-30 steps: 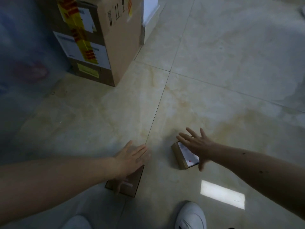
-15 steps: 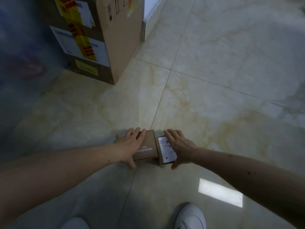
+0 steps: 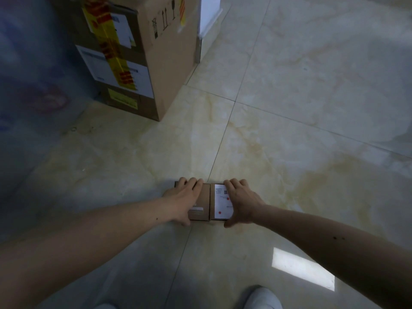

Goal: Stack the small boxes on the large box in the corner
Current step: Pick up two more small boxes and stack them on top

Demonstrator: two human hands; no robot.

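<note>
Two small cardboard boxes lie side by side on the tiled floor, touching along one edge. My left hand (image 3: 182, 198) lies over the plain brown box (image 3: 203, 204), fingers curled over its far edge and thumb at its near edge. My right hand (image 3: 242, 200) grips the small box with the white label (image 3: 220, 205) the same way. The large cardboard box (image 3: 142, 52), with yellow tape and white labels, stands upright at the far left by the wall corner; its top is out of view.
A dark blue surface (image 3: 26, 85) rises along the left side. A white wall corner with baseboard (image 3: 208, 16) stands behind the large box. My white shoe (image 3: 262, 297) shows at the bottom edge. Marble floor tiles (image 3: 312, 108) stretch to the right.
Both hands came down on the two small boxes and pushed them together. Their fingers have now curled over the far edges, and the boxes sit squarely side by side.
</note>
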